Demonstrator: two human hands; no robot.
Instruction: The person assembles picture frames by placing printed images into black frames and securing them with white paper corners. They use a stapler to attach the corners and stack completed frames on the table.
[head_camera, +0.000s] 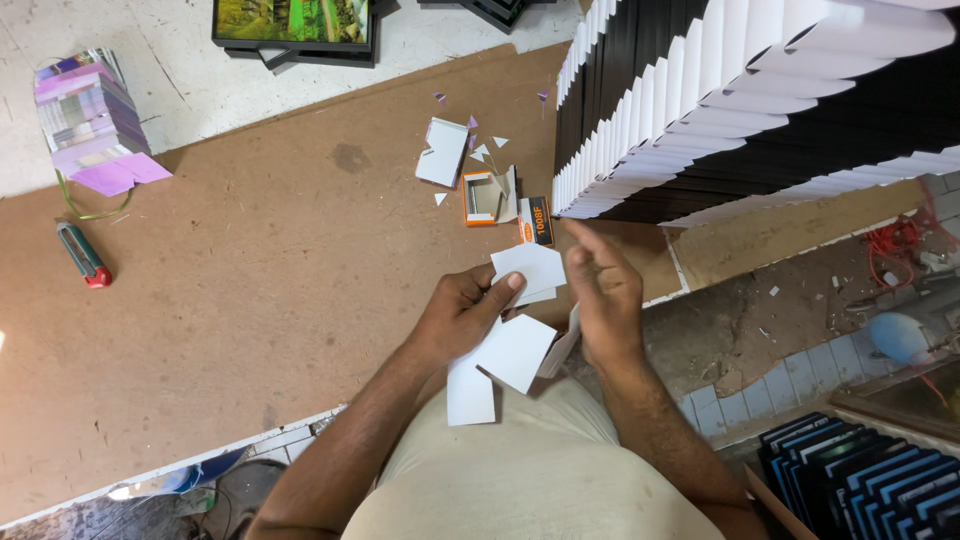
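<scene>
My left hand (462, 312) pinches a loose fan of white cards (515, 345), thumb on top of the upper one, held just off the near bench (250, 300) edge over my lap. My right hand (600, 300) is spread, fingers loose, gripping nothing, just beside the cards. Risk: the cards are splayed, not squared, so a lower one could slip out and drop off the edge. The stack of black frames (720, 110) with white corners is close on the far right; an elbow swing there could knock it. The small orange box (482, 197) and card scraps lie just beyond my hands. Open room is left, toward the cutter (83, 256).
</scene>
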